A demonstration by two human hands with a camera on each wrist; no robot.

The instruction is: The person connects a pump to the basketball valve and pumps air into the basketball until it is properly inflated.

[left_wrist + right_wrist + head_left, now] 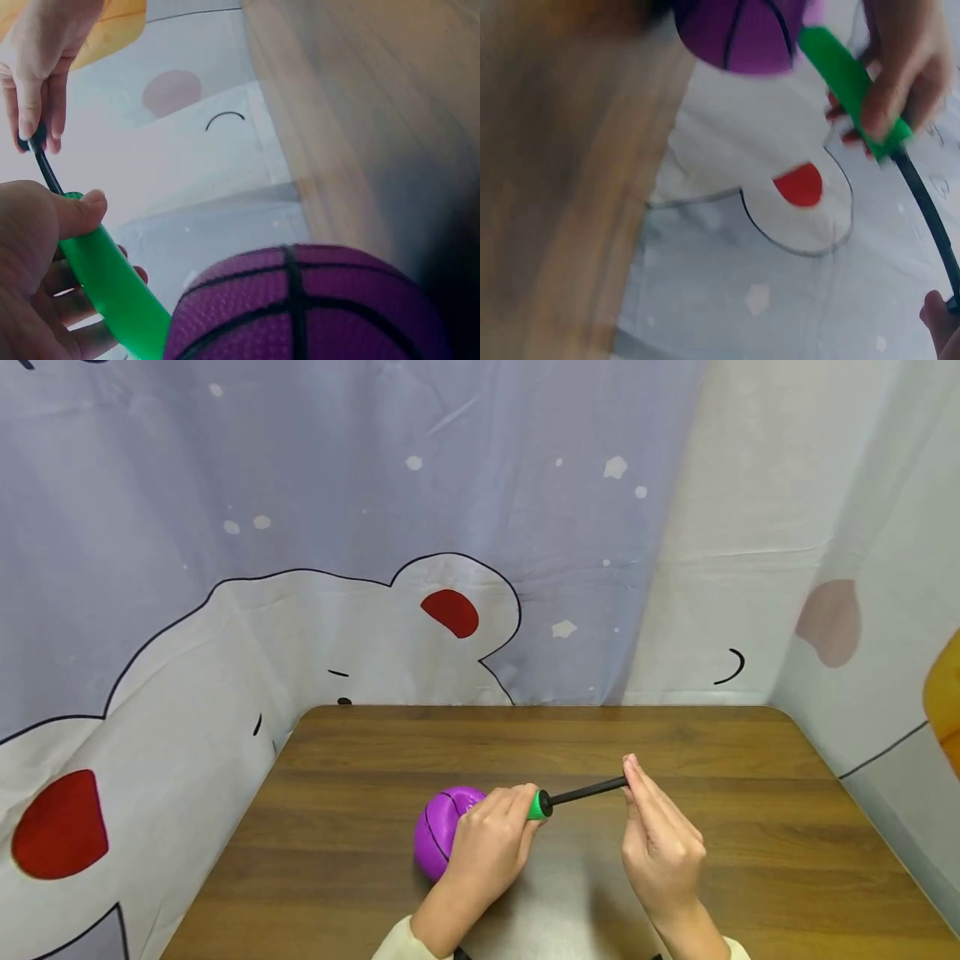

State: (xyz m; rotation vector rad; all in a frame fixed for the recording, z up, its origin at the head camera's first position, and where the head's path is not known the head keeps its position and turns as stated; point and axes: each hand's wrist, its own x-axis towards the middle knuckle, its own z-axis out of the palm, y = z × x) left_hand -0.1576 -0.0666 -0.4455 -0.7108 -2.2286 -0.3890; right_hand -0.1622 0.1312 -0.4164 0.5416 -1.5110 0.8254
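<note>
My left hand (487,839) wraps round the green barrel of a hand pump (112,285). Out of the barrel's right end runs a long black rod (588,792). At the far end of that rod, my right hand (663,852) holds the black handle (33,139) between thumb and fingers. A purple ball (438,839) with black basketball lines sits against the barrel's other end. Its upper surface looks dented in the head view. Where pump and ball meet is hidden by my left hand there.
Beneath the hands is a brown wood-grain table (360,760). A cloth curtain (300,460) with white cartoon figures hangs behind it and along both sides.
</note>
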